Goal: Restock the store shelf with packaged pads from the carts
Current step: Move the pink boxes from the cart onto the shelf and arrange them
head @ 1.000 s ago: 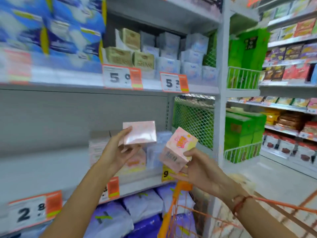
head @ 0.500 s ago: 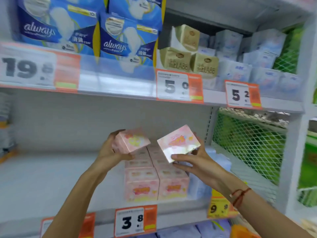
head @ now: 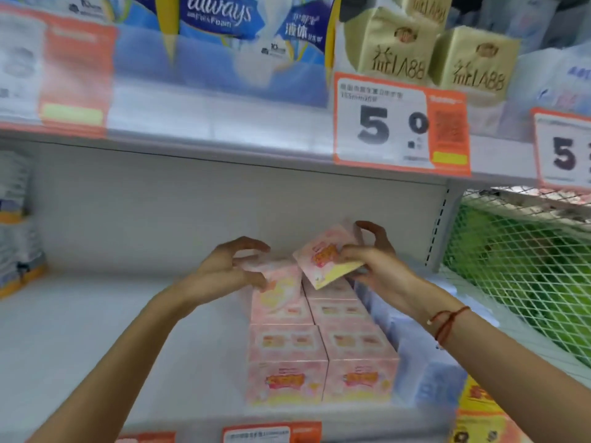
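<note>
Two rows of pink pad packs (head: pixel 287 362) run front to back on the white middle shelf (head: pixel 80 330). My left hand (head: pixel 224 270) curls its fingers and thumb round a pink pack (head: pixel 281 279) that lies on top of the left row, near the back. My right hand (head: pixel 374 266) grips a second pink pack (head: pixel 326 255), tilted, just above the back of the right row. A red cord bracelet is on my right wrist. The carts are out of view.
Pale blue packs (head: pixel 425 366) stand right of the pink rows. A green mesh divider (head: pixel 518 266) closes the shelf's right side. The shelf above (head: pixel 224 135) carries blue Always packs (head: pixel 224 24), beige packs (head: pixel 396 43) and a price tag (head: pixel 399 123). White packs (head: pixel 16 225) stand far left.
Both hands have reached deeper into the shelf with their packs. The left pack has come down onto the left row; the right pack has tilted and moved toward the back.
</note>
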Demonstrator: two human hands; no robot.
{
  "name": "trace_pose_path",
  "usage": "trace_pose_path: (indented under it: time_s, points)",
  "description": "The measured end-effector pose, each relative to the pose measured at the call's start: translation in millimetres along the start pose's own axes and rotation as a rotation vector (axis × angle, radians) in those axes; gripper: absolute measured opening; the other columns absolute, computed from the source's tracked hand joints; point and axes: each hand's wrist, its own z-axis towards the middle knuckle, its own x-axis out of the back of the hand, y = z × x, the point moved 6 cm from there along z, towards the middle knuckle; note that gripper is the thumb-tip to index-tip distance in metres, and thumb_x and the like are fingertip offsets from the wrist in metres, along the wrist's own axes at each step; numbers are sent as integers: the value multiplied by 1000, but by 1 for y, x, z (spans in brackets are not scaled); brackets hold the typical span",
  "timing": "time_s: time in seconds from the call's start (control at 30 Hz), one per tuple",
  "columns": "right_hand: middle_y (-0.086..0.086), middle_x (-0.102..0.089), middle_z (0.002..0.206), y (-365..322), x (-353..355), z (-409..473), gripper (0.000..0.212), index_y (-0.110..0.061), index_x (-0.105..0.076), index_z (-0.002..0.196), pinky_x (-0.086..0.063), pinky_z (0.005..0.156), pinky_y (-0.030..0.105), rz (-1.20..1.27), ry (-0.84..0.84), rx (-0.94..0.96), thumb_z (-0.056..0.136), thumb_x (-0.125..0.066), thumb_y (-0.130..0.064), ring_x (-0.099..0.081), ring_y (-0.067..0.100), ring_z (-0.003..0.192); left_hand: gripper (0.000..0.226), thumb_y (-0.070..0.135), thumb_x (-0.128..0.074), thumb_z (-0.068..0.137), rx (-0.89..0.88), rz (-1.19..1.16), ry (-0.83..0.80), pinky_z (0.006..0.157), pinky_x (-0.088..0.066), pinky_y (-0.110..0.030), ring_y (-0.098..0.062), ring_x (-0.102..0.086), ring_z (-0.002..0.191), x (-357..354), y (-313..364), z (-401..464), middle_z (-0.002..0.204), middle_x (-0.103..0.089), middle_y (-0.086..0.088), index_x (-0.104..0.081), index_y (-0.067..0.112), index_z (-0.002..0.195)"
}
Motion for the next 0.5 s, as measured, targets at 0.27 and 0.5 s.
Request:
trace_pose_path:
  time_s: [0.27, 0.5]
  points:
    - [-3, -53, 96, -1, 17, 13, 69, -9, -39, 123, -44, 53, 10, -502, 25, 27, 68, -80, 1, -54, 6, 79, 66, 76, -46, 72, -9, 506, -115, 70, -44, -23, -18, -59, 94, -7, 18, 14, 105, -59, 3, -66, 26, 110]
    - [2, -51, 104, -17, 31, 12, 84, -30, -32, 140, -41, 73, 19, -1027, -120, 93, 72, -81, -24, -55, 15, 90, 68, -2, -47, 83, -2, 681, -220, 103, -37, -31, -21, -35, 133, 14, 30, 41, 146, -33, 0, -39, 38, 138]
